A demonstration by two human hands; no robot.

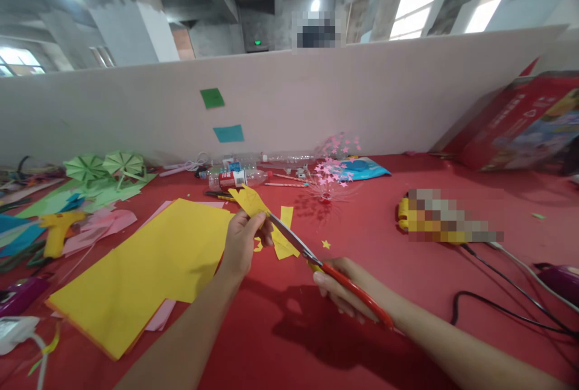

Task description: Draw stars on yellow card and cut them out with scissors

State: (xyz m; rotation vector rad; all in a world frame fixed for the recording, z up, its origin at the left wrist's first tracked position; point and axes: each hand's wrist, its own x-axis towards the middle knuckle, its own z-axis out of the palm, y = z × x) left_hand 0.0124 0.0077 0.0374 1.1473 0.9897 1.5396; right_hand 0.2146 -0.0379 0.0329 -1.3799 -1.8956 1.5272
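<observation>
Between its thumb and fingers my left hand [244,239] pinches a small piece of yellow paper [249,199] above the table. My right hand [348,290] grips a pair of red-handled scissors [337,275], whose blades reach up to the paper beside my left thumb. Whether the blades are cutting into it cannot be made out. Below lie yellow paper scraps [286,239] and a small yellow star [326,245]. Left of my left hand lies a stack of yellow sheets [158,251].
Pink stars on thin stems [332,170] stand at the back, near plastic bottles [235,179] and a blue packet [364,168]. A yellow glue gun [58,227] and green folded paper [85,167] are at left. Right, cables run from a yellow device [404,214]; a white partition [280,100] stands behind.
</observation>
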